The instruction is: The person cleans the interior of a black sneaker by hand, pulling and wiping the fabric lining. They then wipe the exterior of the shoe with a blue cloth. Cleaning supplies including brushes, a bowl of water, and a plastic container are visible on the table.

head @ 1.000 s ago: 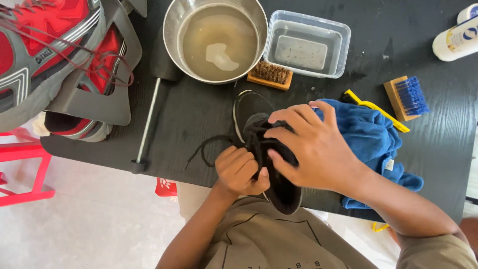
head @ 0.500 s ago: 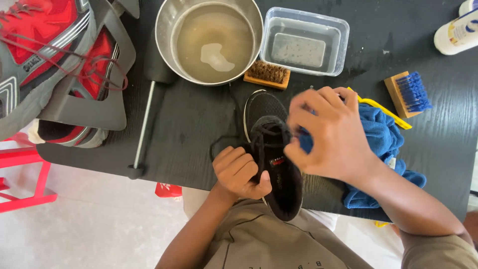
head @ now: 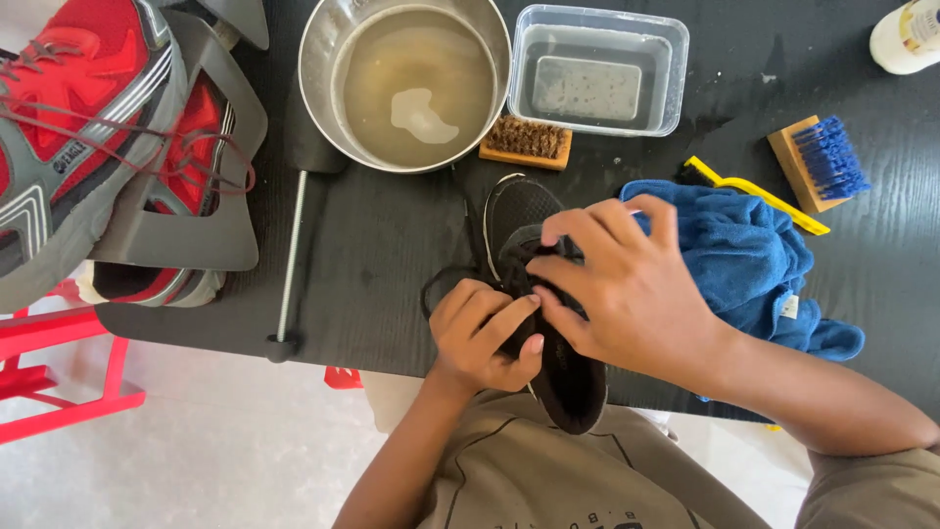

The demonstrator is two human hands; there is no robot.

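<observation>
Gripping a black shoe (head: 548,294) at the worktop's (head: 392,255) near edge, both your hands are closed on it. Your left hand (head: 485,333) is curled at the shoe's left side, fingers folded in, thumb pressing near the laces. Your right hand (head: 622,284) lies over the top of the shoe, fingers bent down onto the tongue area, fingertips touching those of the left. The shoe's heel hangs past the near edge over your lap, its toe points toward the far edge, and a loose lace loops out to the left.

Just beside your right hand, a blue cloth (head: 754,264) lies crumpled, reaching the near edge under your forearm. A yellow-handled brush (head: 754,194) pokes out from the cloth's far side, and a wooden brush with blue bristles (head: 818,162) lies near it toward the right edge. Beyond the shoe's toe sits a small wooden brush (head: 527,142), touching a metal bowl (head: 323,59) of murky water and just beside a clear plastic tub (head: 597,122) at the far edge. A white bottle (head: 906,34) lies in the far right corner. On the left edge, a red and grey shoe (head: 69,137) sits on a grey stand (head: 186,235), with a thin metal rod (head: 292,255) beside it.
</observation>
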